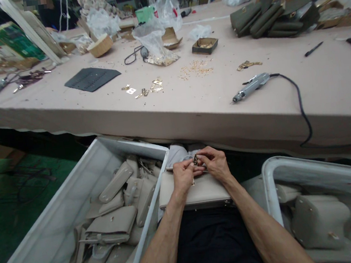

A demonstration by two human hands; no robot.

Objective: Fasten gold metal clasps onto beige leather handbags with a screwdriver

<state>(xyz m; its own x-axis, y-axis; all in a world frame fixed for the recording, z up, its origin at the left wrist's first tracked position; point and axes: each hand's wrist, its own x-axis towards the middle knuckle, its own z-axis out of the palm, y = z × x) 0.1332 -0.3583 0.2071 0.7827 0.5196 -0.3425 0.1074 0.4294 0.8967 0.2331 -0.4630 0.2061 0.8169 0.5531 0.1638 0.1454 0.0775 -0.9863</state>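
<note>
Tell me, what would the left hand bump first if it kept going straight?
Probably the right hand, since the left hand points at it across the clasp both pinch; depth is unclear.

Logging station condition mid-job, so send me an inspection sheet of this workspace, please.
Surface: pale pink cloth-covered worktable, littered with parts.
Job's things: small brass-coloured metal fitting held above a beige leather purse lying on the lap.
Clutter: grey electric screwdriver, loose gold metal hardware, scatter of tiny gold bits, dark grey perforated panel, stack of olive-green purses.
Hands: left hand and right hand both pinch the fitting.
Cables: black cord runs from the screwdriver over the table edge.
Surroundings: white plastic bin of beige purse pieces on the left, a second white bin on the right, green floor.
</note>
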